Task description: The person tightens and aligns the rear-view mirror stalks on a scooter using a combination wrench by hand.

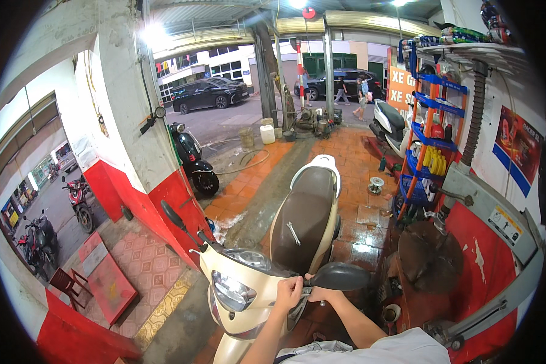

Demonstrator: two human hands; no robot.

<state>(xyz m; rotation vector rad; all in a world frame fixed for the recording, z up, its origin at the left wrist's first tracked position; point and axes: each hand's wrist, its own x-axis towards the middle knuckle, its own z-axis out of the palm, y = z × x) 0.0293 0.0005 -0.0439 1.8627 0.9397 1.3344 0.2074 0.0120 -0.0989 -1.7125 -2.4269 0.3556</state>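
A cream scooter [225, 327] stands in front of me, with its headlight [232, 292] toward me and its brown seat [306, 209] behind. My left hand [289, 292] is closed at the handlebar, beside the base of the dark mirror [343, 276]. Close against it, my right hand [319, 294] is also closed, just under that mirror, with the ball end of a lever below its fingers. What either hand grips is hidden by the fingers and the mirror. A silver wrench [293, 233] lies on the seat. The other mirror [172, 215] sticks out to the left.
At the right stand a blue-and-orange shelf rack [428, 142] and a grey metal machine arm [491, 206]. A red-and-white pillar [158, 188] rises at the left, near a black scooter [191, 155]. Behind are a hose [252, 164] and a white jug [267, 134].
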